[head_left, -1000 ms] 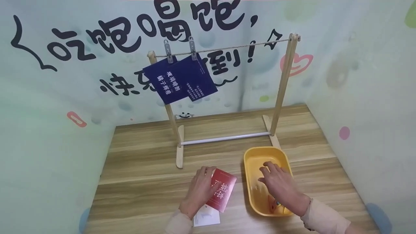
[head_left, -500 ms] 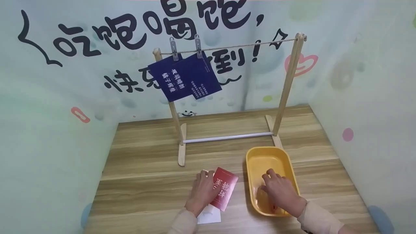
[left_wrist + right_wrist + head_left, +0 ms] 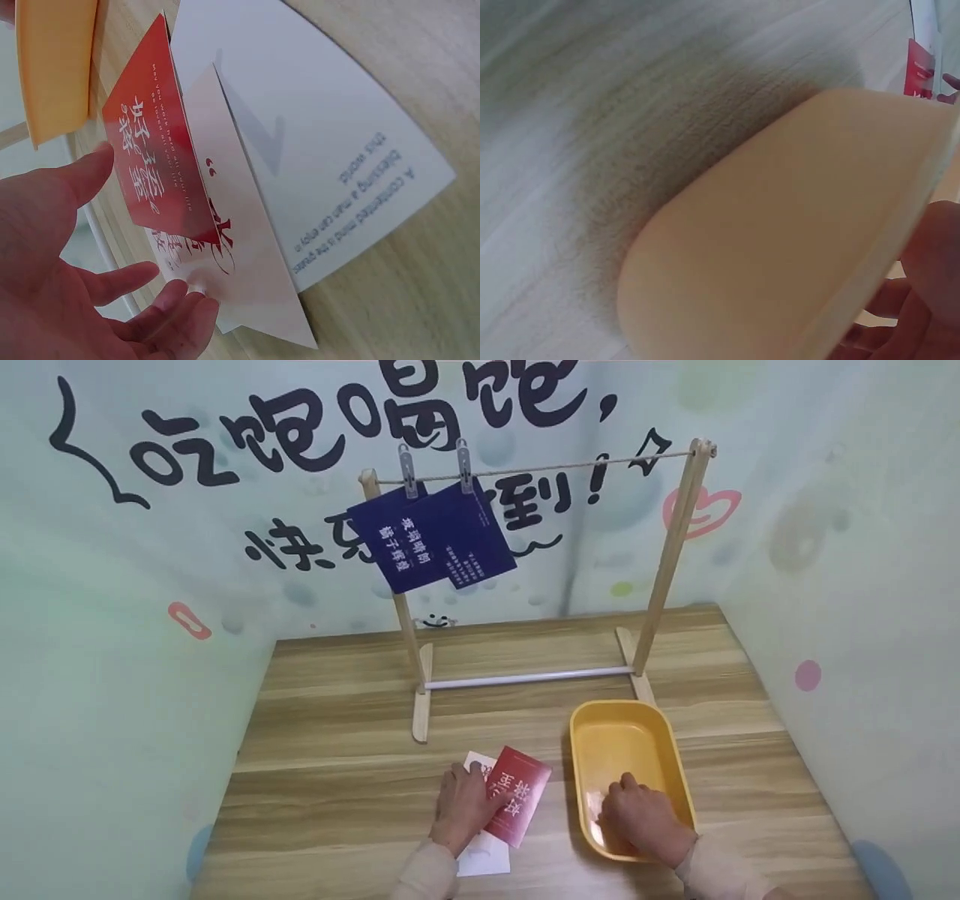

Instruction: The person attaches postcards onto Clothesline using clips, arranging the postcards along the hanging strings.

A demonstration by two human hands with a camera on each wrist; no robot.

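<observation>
My left hand [image 3: 465, 804] lies over a small pile of cards on the table. Its thumb touches the edge of a red card [image 3: 154, 131] with white writing, while the fingertips rest on a pale card [image 3: 225, 169] with red writing. Beneath these sticks out a larger white card [image 3: 330, 127] with grey print. My right hand [image 3: 646, 819] reaches down into the front part of a yellow tray [image 3: 611, 720], its fingers bent downward. The tray wall [image 3: 765, 225] blocks much of that hand in the right wrist view, and I cannot tell what its fingertips hold.
Behind the cards stands a wooden rack [image 3: 670, 555] with a white bottom bar [image 3: 529, 678] and a string [image 3: 577, 465] across its top. Two grey clips [image 3: 465, 469] hang two dark blue cards [image 3: 465, 536] there. Printed cloth walls [image 3: 112, 622] enclose the back and sides.
My right hand has lowered toward the near end of the tray and its fingers have bent in, covering the small orange-red item seen there before. The left hand has slid slightly off the red card.
</observation>
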